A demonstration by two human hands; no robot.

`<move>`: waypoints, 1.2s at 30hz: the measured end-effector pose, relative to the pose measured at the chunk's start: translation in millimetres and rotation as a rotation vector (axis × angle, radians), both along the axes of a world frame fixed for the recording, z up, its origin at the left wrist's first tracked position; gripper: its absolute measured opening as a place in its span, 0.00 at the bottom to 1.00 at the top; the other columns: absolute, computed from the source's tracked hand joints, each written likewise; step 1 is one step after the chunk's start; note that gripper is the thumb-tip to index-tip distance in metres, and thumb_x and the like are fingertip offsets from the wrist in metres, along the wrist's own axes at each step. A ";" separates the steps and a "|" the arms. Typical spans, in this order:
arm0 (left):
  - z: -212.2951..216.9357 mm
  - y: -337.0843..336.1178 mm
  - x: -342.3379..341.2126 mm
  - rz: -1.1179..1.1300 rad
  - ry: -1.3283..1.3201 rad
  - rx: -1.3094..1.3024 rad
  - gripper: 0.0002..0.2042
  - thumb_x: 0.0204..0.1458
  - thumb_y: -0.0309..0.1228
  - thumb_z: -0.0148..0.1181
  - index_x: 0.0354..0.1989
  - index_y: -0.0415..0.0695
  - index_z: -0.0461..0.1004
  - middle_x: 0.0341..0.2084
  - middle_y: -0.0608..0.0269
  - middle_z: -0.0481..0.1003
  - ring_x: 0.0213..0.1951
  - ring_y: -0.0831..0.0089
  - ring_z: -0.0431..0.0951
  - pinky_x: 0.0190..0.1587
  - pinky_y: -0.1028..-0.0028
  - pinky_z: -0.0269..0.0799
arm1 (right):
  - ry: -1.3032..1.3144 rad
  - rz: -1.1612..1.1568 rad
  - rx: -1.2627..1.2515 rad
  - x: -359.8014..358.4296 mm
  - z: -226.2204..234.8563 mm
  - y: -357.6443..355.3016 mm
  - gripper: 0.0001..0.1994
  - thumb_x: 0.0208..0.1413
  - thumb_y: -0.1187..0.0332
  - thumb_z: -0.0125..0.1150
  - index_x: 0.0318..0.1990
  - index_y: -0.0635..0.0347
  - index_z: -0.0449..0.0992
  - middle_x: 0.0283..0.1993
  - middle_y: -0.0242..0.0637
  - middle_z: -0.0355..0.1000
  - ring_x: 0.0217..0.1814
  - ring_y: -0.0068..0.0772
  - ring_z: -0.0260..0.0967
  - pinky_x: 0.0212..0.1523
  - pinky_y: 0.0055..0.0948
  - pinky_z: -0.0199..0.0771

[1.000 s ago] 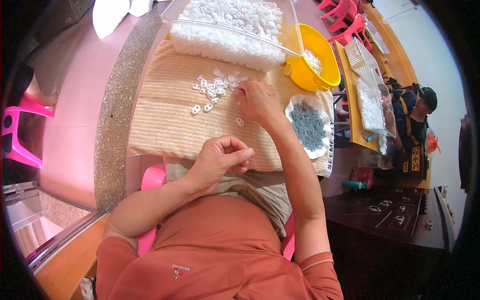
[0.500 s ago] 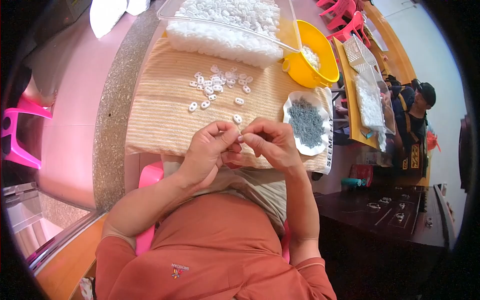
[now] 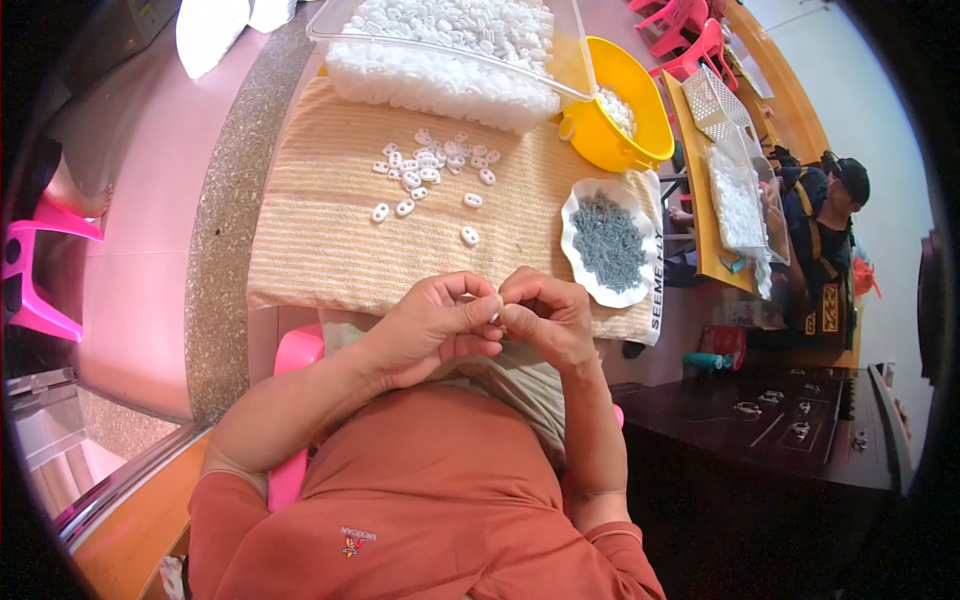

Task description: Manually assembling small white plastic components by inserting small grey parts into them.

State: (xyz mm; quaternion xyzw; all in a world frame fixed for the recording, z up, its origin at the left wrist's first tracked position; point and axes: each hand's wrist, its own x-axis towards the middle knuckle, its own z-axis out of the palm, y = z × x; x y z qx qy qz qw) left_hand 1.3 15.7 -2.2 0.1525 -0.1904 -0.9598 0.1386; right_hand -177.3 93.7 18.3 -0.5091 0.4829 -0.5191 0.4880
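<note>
My left hand (image 3: 440, 322) and my right hand (image 3: 552, 318) meet fingertip to fingertip in front of the table's near edge. Pinched between them is a small white plastic piece (image 3: 495, 317), mostly covered by the fingers. Beyond the hands, one white oval two-holed cord lock (image 3: 469, 236) lies alone on the striped cloth (image 3: 330, 220). A loose cluster of similar cord locks (image 3: 428, 172) is spread farther back. To the right, a white wavy-rimmed plate (image 3: 573, 248) holds a heap of tiny grey pieces (image 3: 610, 243) resembling springs.
A clear plastic bin (image 3: 450, 48) full of white parts stands at the back of the table. Beside it is a yellow basin (image 3: 640, 90) with more white pieces. At the far right, a person (image 3: 830, 215) sits by another table with a clear container (image 3: 738, 205).
Both hands have come down toward my body and slightly right, still pinched together. The table things appear shifted slightly left in the picture.
</note>
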 end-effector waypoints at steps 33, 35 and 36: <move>-1.3 1.7 -1.7 0.182 -0.151 -0.134 0.06 0.53 0.25 0.61 0.38 0.40 0.73 0.30 0.66 0.75 0.32 0.78 0.77 0.37 0.75 0.79 | 1.486 -0.022 0.104 -17.7 14.1 -55.4 0.05 0.46 0.72 0.54 0.28 0.63 0.74 0.32 0.47 0.72 0.37 0.52 0.73 0.39 0.42 0.74; -0.4 1.1 -2.1 0.184 -0.158 -0.139 0.06 0.53 0.24 0.60 0.38 0.39 0.72 0.31 0.65 0.75 0.33 0.78 0.76 0.38 0.76 0.79 | 1.481 -0.033 0.096 -19.5 10.8 -53.3 0.05 0.45 0.73 0.54 0.29 0.63 0.74 0.33 0.48 0.72 0.37 0.52 0.73 0.39 0.42 0.74; -0.2 0.8 -2.5 0.187 -0.166 -0.144 0.06 0.53 0.24 0.60 0.38 0.38 0.72 0.31 0.64 0.74 0.33 0.77 0.76 0.39 0.76 0.79 | 1.475 -0.043 0.088 -20.5 9.7 -51.8 0.05 0.45 0.74 0.54 0.30 0.64 0.74 0.34 0.49 0.72 0.37 0.53 0.72 0.40 0.43 0.73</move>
